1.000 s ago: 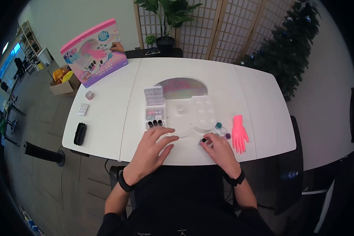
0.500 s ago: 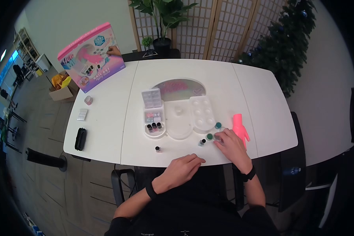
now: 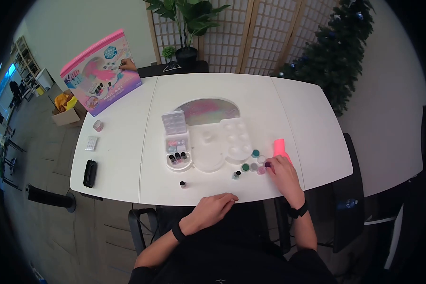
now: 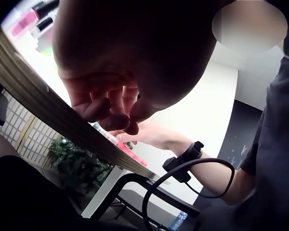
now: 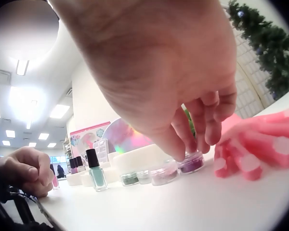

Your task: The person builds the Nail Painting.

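Note:
My right hand (image 3: 285, 179) has its thumb and fingertips around a small jar of purple glitter (image 5: 191, 165), pinching it at table level. Beside it sit a pink glitter jar (image 5: 164, 175), a dark green jar (image 3: 245, 167) and a teal jar (image 3: 255, 153). Partly behind the hand lies a pink plastic model hand (image 3: 279, 146). A mint nail polish bottle (image 5: 97, 177) stands upright left of the jars. My left hand (image 3: 214, 208) rests at the table's front edge, fingers loosely curled and holding nothing. Another black-capped polish bottle (image 3: 183, 185) stands beyond it to the left.
A white nail-art station (image 3: 208, 165) with a shiny semicircular back panel fills the middle, holding several black-capped bottles. A boxed kit (image 3: 102, 71) stands at the back left. A black case (image 3: 90, 173), a white packet (image 3: 91, 143) and a small jar (image 3: 98, 125) lie at left.
My right hand let go of the mint polish bottle and moved right to the glitter jars, now at the purple one. The left hand drew back from the station to the table's front edge.

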Demonstrator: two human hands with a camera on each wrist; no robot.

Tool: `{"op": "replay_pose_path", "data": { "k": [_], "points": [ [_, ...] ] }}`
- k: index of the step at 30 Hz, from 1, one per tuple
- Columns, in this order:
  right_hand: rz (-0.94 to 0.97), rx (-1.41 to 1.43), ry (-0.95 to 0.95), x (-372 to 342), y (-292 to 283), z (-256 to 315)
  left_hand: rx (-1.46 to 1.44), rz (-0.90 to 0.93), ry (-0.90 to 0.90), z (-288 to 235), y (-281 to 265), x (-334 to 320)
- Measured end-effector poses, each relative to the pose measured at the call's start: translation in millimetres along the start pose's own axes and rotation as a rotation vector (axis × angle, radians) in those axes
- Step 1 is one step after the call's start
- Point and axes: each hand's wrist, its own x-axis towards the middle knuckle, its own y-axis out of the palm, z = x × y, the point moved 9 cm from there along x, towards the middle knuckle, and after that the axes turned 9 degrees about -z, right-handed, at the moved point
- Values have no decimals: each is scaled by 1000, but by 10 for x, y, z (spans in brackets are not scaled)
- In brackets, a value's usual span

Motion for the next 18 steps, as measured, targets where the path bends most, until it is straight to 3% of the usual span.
{"op": "replay_pose_path", "data": {
  "k": [7, 13, 18],
  "points": [
    [34, -35, -1, 7, 11, -18, -56, -12, -7, 93, 31, 2],
    [33, -10, 33, 31, -58, -38, -244, 34, -170, 314, 2, 49],
    [-51, -1, 39, 288, -297, 185, -257, -96, -36, 326, 32, 31]
  ]
}}
